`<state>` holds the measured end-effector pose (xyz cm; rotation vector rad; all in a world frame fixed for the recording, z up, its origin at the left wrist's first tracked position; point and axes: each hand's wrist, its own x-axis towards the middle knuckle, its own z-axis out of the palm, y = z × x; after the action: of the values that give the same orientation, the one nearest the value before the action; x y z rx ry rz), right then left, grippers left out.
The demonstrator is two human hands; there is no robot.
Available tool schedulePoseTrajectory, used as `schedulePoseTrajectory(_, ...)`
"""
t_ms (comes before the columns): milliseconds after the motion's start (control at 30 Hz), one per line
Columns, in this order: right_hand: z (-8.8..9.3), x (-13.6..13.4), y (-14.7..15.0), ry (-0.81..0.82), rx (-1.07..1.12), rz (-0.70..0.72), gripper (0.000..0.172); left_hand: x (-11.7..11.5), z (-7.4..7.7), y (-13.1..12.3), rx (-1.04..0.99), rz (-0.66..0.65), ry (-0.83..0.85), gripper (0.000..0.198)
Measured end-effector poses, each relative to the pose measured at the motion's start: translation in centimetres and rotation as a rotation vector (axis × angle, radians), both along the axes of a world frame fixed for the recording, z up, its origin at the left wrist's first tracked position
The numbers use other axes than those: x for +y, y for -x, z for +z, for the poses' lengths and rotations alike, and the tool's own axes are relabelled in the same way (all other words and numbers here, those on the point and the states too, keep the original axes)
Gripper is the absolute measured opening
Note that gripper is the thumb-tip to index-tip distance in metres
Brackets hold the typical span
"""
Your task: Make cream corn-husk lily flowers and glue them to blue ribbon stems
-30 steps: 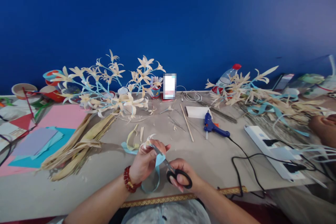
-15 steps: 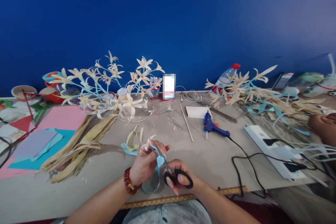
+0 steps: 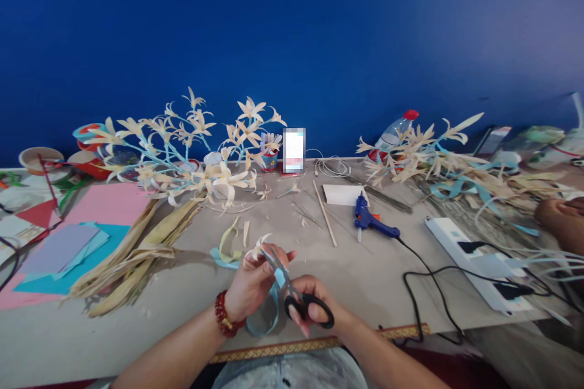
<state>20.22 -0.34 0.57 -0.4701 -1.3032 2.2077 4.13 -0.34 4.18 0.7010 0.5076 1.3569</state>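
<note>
My left hand (image 3: pixel 255 276), with a red bead bracelet at the wrist, pinches a small cream flower (image 3: pixel 258 247) near the table's front. My right hand (image 3: pixel 314 304) holds black-handled scissors (image 3: pixel 285 282), fingers in the loops. The blades point up and left, against the flower's base and my left fingertips. A bit of light blue strip lies across the blades. More of the blue strip (image 3: pixel 272 316) curls down between my hands onto the table.
Cream flowers on blue stems (image 3: pixel 168 149) stand behind at left, beside husks (image 3: pixel 146 255) and coloured paper (image 3: pixel 109 203). A blue glue gun (image 3: pixel 371 219), a power strip (image 3: pixel 474 264) and cables lie right. Another person's hand (image 3: pixel 563 222) is at the far right.
The scissors' blades are closer together, and the bit of blue strip on them has shifted slightly. My hands have hardly moved.
</note>
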Motion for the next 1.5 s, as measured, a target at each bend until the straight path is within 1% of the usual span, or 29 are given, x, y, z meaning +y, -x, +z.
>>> schedulePoseTrajectory(300, -0.2, 0.2, 0.3, -0.049, -0.020, -0.030, 0.063, 0.0, 0.0, 0.0, 0.012, 0.012, 0.017, 0.019)
schedulePoseTrajectory(500, -0.3, 0.2, 0.2, -0.086, -0.058, -0.009, 0.064, -0.1, 0.0, -0.1, -0.010, 0.003, 0.007, 0.016)
schedulePoseTrajectory(567, -0.3, 0.3, 0.1, -0.101, -0.077, -0.020, 0.065, 0.2, -0.1, 0.0, -0.005, 0.039, 0.039, 0.014)
schedulePoseTrajectory(633, -0.1, 0.7, -0.2, -0.119, -0.100, -0.059, 0.066, 0.6, -0.3, 0.1, 0.011, 0.117, 0.102, 0.012)
schedulePoseTrajectory(700, 0.4, 1.4, -0.9, -0.138, -0.126, -0.118, 0.062, 1.3, -0.7, 0.4, 0.024, 0.206, 0.149, 0.012)
schedulePoseTrajectory(767, 1.1, 2.5, -1.7, -0.225, -0.250, -0.221, 0.054, 2.0, -1.0, 0.7, 0.020, 0.267, 0.159, 0.013)
schedulePoseTrajectory(800, 1.4, 3.0, -2.2, -0.309, -0.374, -0.280, 0.050, 2.3, -1.0, 0.9, 0.012, 0.286, 0.157, 0.013)
schedulePoseTrajectory(867, 2.0, 3.7, -3.2, -0.542, -0.715, -0.377, 0.045, 2.6, -0.9, 1.1, 0.002, 0.304, 0.158, 0.013)
schedulePoseTrajectory(900, 2.1, 3.9, -3.6, -0.668, -0.889, -0.399, 0.042, 2.6, -0.8, 1.2, 0.003, 0.304, 0.158, 0.013)
schedulePoseTrajectory(967, 2.3, 3.7, -4.3, -0.863, -1.158, -0.387, 0.035, 2.5, -0.5, 1.2, 0.014, 0.294, 0.150, 0.014)
schedulePoseTrajectory(1033, 2.2, 3.2, -4.7, -0.971, -1.314, -0.356, 0.031, 2.3, -0.2, 1.2, 0.027, 0.277, 0.135, 0.015)
schedulePoseTrajectory(1200, 2.5, 2.1, -4.7, -1.041, -1.513, -0.293, 0.029, 1.9, -0.4, 1.2, 0.056, 0.269, 0.124, 0.014)
schedulePoseTrajectory(1300, 3.1, 2.3, -4.6, -1.082, -1.556, -0.241, 0.031, 1.6, -0.7, 1.1, 0.081, 0.258, 0.115, 0.014)
schedulePoseTrajectory(1400, 3.8, 2.6, -5.0, -1.088, -1.538, -0.193, 0.035, 1.3, -0.8, 1.0, 0.119, 0.244, 0.104, 0.015)
schedulePoseTrajectory(1433, 4.0, 2.8, -5.3, -1.083, -1.500, -0.177, 0.038, 1.2, -0.8, 1.0, 0.131, 0.243, 0.101, 0.015)
schedulePoseTrajectory(1500, 4.5, 3.4, -6.3, -1.078, -1.352, -0.115, 0.045, 1.1, -0.8, 1.1, 0.146, 0.240, 0.099, 0.016)
